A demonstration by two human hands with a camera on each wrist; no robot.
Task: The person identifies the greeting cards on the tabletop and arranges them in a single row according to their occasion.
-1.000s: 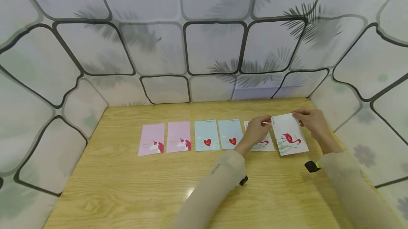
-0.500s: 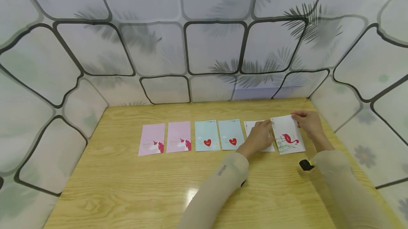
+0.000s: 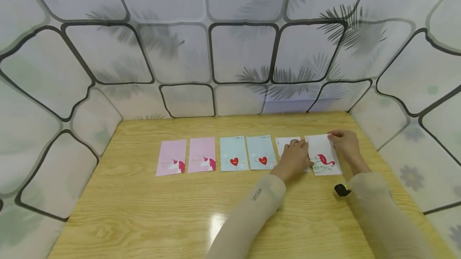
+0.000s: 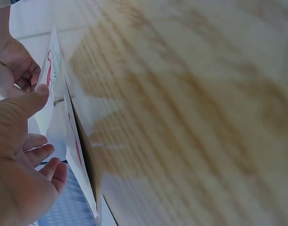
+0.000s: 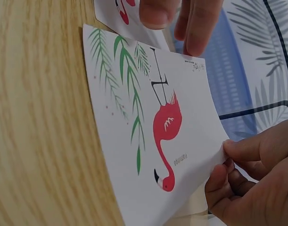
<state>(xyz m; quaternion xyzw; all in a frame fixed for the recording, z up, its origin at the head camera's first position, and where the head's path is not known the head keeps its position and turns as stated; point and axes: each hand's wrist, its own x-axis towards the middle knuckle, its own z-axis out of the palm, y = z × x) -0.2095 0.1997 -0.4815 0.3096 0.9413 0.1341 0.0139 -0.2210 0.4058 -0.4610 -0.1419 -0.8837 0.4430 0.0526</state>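
- Card stock, white and printed, makes up the flamingo card (image 3: 323,155): a red flamingo with thin black legs, a spray of green fronds beside it, and a line of small print near the bird that is too small to read.
- The flamingo card sits at the right end of a row on the wooden bench (image 3: 144,211), its near edge down on the wood and its far corner raised a little in the right wrist view.
- The right hand (image 3: 343,143) takes that far right corner in a pinch grip, thumb on the printed face and the curled fingers (image 5: 219,181) under the card.
- The left hand (image 3: 293,159) lies over the second white card (image 3: 286,142), just left of the flamingo card, and covers most of it; its fingers look relaxed and nearly straight, closed around nothing, with the thumb reaching to the flamingo card's left edge.
- In the left wrist view both white cards show edge-on, with red print visible on each.
- Further left in the row lie two pale blue cards (image 3: 234,153), each with a red heart, then two pink cards (image 3: 172,157), each with a white and red unicorn head.
- All of these lie flat, side by side, with narrow gaps between them.
- Translucent panels (image 3: 241,51) with dark frames and leaf shadows stand around the bench on three sides.
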